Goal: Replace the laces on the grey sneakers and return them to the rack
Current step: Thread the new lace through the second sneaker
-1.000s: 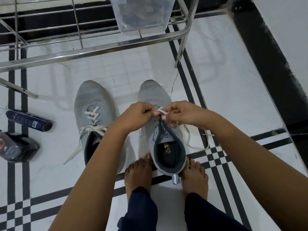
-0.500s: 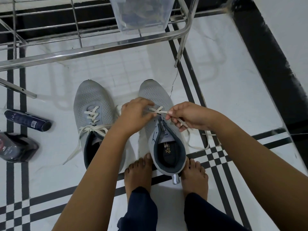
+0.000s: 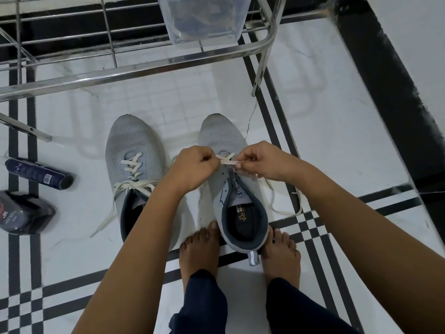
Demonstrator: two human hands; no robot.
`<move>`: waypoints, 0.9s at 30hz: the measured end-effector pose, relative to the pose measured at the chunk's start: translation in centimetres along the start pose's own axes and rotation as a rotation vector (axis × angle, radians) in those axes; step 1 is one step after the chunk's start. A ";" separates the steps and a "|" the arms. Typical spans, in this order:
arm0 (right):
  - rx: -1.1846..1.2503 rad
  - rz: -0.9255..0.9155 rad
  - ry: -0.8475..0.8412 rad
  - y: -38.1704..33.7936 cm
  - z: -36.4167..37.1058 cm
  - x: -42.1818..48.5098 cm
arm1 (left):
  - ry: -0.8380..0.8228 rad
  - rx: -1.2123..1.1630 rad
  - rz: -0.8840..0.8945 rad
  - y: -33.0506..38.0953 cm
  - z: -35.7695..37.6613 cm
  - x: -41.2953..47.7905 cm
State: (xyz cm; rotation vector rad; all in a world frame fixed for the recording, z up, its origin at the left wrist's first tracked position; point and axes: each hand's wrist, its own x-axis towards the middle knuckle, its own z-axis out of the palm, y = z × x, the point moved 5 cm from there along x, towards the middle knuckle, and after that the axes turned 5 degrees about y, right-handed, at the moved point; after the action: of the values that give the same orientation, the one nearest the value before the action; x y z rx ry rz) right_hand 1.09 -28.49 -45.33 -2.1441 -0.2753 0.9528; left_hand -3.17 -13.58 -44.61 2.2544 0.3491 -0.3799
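two sneakers (image 3: 134, 169) side by side on the floor (image 3: 337, 141), rack (image 3: 134, 68) behind them, can (image 3: 38, 174) to the left

The scene is taken in through a single wide-angle view, worn at the person's head and aimed steeply downward and a little forward. The tiled floor (image 3: 313, 121) is seen almost from straight above, and the bare feet (image 3: 199, 251) are caught near the bottom edge. The forearms are seen entering from the lower corners. The left hand (image 3: 195, 169) and right hand (image 3: 262, 162), both pinching a lace (image 3: 227, 162), are framed close under the lens, near the centre. The metal rack (image 3: 144, 66) is cut by the top edge, farther off. Straight lines are bent toward the borders.
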 end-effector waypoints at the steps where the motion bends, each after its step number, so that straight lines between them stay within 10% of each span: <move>1: 0.003 0.027 -0.008 0.4 -0.3 -0.1 | 0.018 0.008 -0.015 -0.5 -0.4 0.1; 7: 0.072 0.092 -0.009 0.7 -0.1 -0.3 | 0.080 0.288 0.049 -1.4 -0.3 0.3; 18: -0.209 0.213 0.023 -0.5 1.3 -0.7 | 0.085 -0.040 -0.047 -0.7 2.0 0.5; 27: 0.240 0.393 0.219 2.1 -0.2 -0.9 | 0.064 0.032 -0.095 1.1 3.7 0.3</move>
State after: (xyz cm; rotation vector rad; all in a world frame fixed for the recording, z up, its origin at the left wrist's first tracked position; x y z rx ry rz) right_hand 0.36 -30.49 -46.24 -2.0900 0.3644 0.9001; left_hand -3.10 -17.05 -46.28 2.2901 0.4882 -0.3657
